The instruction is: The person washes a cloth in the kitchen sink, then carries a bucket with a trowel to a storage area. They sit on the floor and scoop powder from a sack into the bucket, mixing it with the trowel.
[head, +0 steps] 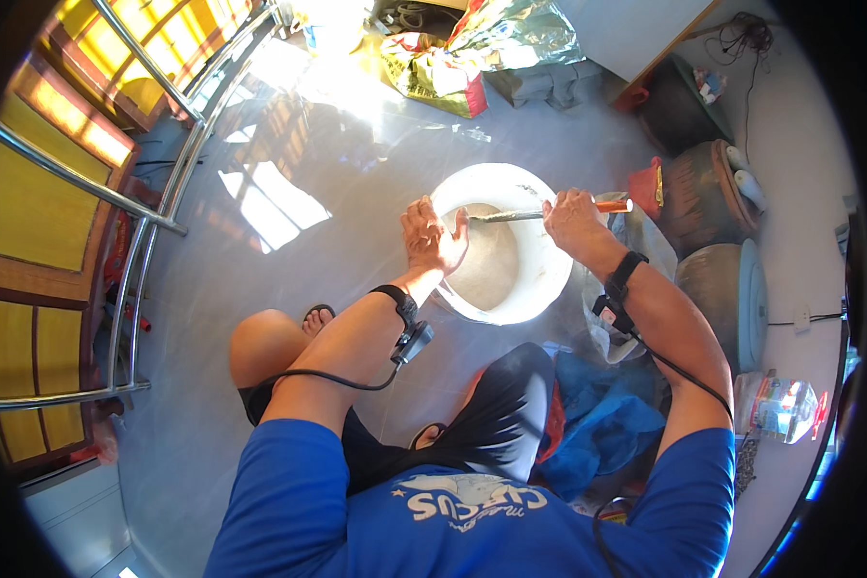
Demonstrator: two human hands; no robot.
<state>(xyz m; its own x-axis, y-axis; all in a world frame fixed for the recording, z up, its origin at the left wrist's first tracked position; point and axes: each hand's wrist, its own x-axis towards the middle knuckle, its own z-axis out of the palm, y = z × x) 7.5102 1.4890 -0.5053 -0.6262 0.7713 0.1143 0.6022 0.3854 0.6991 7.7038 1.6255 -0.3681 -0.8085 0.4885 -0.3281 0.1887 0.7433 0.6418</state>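
Note:
A round white plastic bucket (553, 285) stands on the floor in front of my legs. Inside it lies a pale beige material (485, 271); whether it is powder or paste I cannot tell. My right hand (576, 222) grips a long tool with an orange handle (614, 206) by the bucket's right rim. The tool's shaft (509, 216) reaches leftward across the opening, and its far part looks coated with residue. At the left rim is my left hand (432, 237), palm turned inward and thumb raised close to the tool's tip. It holds nothing visible.
Steel railings (126, 202) run along the left. Large jars (715, 289) line the right wall, with a clear plastic jug (784, 408) nearer me. A blue sack (592, 426) lies beside my right leg, and printed bags (441, 76) sit at the far side.

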